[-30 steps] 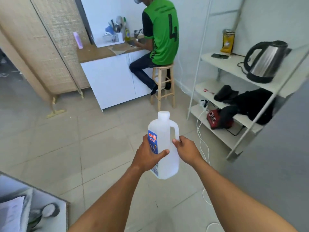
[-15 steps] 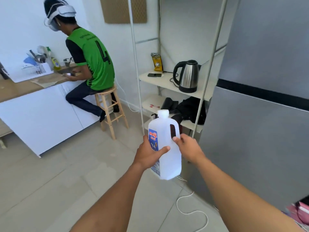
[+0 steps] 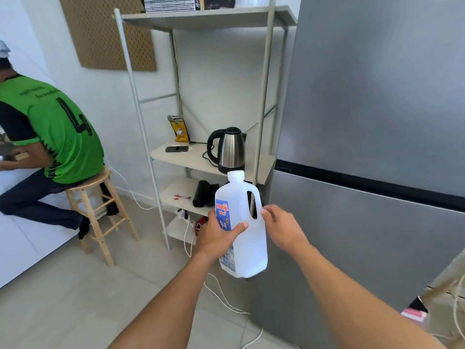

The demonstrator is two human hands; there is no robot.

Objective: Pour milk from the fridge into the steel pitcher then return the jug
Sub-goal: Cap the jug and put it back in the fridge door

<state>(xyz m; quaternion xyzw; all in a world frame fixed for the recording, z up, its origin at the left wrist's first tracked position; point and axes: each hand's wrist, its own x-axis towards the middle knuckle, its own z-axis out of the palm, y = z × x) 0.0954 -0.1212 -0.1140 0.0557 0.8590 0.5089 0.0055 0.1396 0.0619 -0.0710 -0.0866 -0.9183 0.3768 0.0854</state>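
Observation:
The white plastic milk jug (image 3: 247, 250), capped and with a blue Meiji label, is upright in front of me at chest height. My left hand (image 3: 216, 236) is wrapped around its labelled side, thumb across the front. My right hand (image 3: 279, 229) sits just right of the jug's handle. Its fingers are loosely spread and only the fingertips reach the handle's edge. The grey fridge (image 3: 372, 152) fills the right side, both doors shut. No steel pitcher is in view.
A tall white shelf rack (image 3: 261, 91) stands left of the fridge, holding an electric kettle (image 3: 230, 149), a phone and a yellow packet. White cables (image 3: 221, 295) trail on the floor below. A person in a green shirt (image 3: 50, 129) sits on a wooden stool at left.
My view has swung right from the counter towards the fridge, which now fills the right side. The jug stays in my left hand, and my right hand has loosened from the handle.

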